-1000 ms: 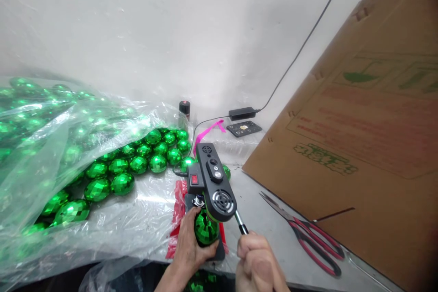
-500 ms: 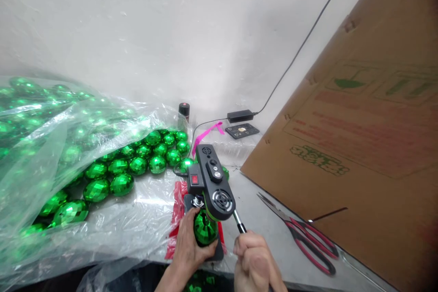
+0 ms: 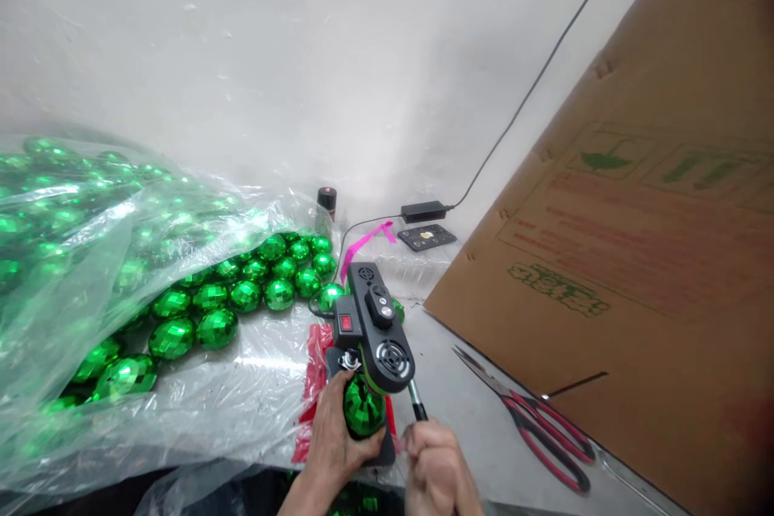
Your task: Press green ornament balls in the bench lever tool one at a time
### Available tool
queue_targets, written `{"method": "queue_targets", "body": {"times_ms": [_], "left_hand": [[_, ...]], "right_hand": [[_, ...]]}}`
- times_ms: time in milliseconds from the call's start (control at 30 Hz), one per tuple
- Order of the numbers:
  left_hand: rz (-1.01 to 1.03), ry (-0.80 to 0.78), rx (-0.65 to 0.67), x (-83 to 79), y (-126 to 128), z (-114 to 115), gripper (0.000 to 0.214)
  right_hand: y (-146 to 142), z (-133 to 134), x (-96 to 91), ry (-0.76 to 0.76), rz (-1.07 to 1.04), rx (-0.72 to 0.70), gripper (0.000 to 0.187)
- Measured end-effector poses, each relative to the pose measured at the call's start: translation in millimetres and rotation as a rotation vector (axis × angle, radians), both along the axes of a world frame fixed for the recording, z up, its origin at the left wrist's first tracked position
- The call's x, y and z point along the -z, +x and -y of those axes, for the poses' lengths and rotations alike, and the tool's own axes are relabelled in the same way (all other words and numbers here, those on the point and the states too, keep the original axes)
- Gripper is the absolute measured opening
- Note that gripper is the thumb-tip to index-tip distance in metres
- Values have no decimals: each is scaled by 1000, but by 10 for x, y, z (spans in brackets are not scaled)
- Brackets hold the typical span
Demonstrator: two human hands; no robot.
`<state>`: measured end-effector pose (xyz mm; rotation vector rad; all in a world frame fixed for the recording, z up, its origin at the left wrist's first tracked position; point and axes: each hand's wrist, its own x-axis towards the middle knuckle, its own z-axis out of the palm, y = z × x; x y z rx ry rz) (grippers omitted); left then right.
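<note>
My left hand (image 3: 339, 427) is wrapped round a shiny green faceted ball (image 3: 364, 407), its thumb along the near side. The ball sits under the head of a black bench machine (image 3: 387, 330) with round vents and a red switch, above its dark base plate (image 3: 382, 451). Red plastic (image 3: 318, 367) lies beneath the base. To the right, my right hand (image 3: 440, 468) is closed round the black-gripped end of a metal lever (image 3: 417, 401) that comes out from the machine's side.
Many green balls (image 3: 172, 337) lie at left, partly under a clear plastic bag (image 3: 66, 258). Scissors (image 3: 532, 423) rest at right before a large cardboard box (image 3: 629, 258). Behind stand a black power adapter (image 3: 423, 212), a phone (image 3: 426, 238), pink ribbon (image 3: 366, 242) and a small dark bottle (image 3: 327, 198).
My right hand has moved slightly left and down with the lever. My left hand keeps its hold on the ball under the machine. The view has shifted a little.
</note>
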<state>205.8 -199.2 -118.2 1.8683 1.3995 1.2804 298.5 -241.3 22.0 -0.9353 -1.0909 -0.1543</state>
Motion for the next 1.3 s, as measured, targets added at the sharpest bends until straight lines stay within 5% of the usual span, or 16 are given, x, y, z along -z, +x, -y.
{"method": "queue_targets", "body": {"times_ms": [133,233,500,600,833,933,1033,1167,1267,1300], "left_hand": [[16,0,1,18,4,15,76],[20,-20,-1,10,-4,19,77],[124,-133,94,-41,-149,-9,78],[227,-182,30,89,-361,256,82],[328,-357,-39,484,-942,1370,112],[197,-338,-51,508,-991,1599,78],[21,-496,-129,510,-1028,1629,53],[-90,-754,99,500,-1103,1599,54],[-113,-852,323,425,-1111,1603,35],[-94,-871,363,380,-1110,1603,28]], "right_hand": [[-48,-5,203,55,-25,35,46],[-42,1,190,4,28,33,47],[140,-12,-484,-61,-22,-160,42],[171,-21,-576,-96,-10,-163,43],[155,53,-391,-97,33,-173,38],[151,88,-351,-126,15,-159,38],[152,123,-347,-174,21,-160,38],[149,148,-353,-192,63,-158,38],[174,177,-316,-213,55,-164,9],[197,209,-281,-235,37,-161,23]]}}
